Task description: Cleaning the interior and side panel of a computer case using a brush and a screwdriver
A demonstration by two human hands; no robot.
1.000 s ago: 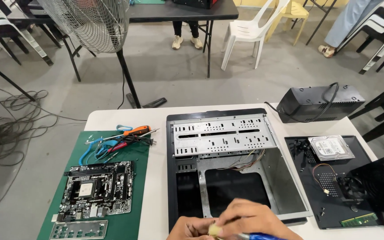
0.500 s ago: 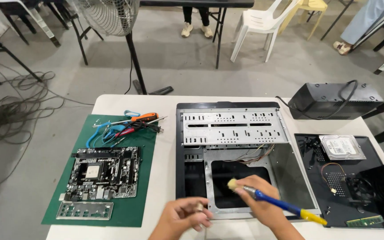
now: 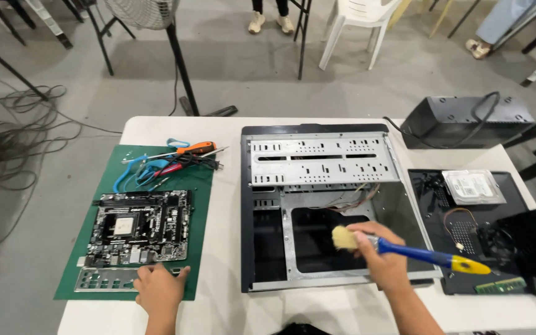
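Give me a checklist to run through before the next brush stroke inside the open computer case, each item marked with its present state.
1. Brush gripped firmly in the right hand: ok.
2. Bristles over the computer case interior: ok, though contact with the metal cannot be told.
3. Loose wires inside the case clear of the bristles: ok, they lie further back.
4. Left hand away from the case: ok, it rests on the green mat beside the metal I/O plate.
5. Motherboard out of the case: ok, on the mat.
6. Dust left on the case floor: cannot tell.
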